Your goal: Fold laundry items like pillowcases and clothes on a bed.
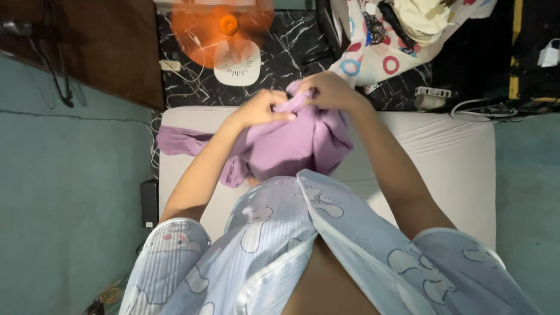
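Hands, left [263, 109] and right [329, 90], both grip bunched purple cloth [291, 149] (above a white mattress [443, 151]).

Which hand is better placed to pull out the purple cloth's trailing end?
Left, probably. The left hand pinches the purple cloth on the side where its loose end trails; the right hand grips the bunched top.

One head-worn camera looks steeply down, close over the person's chest, arms and the mattress [431, 146] edge.

Soft even indoor light, faint shadows, spinning fan [224, 26] motion-blurred.
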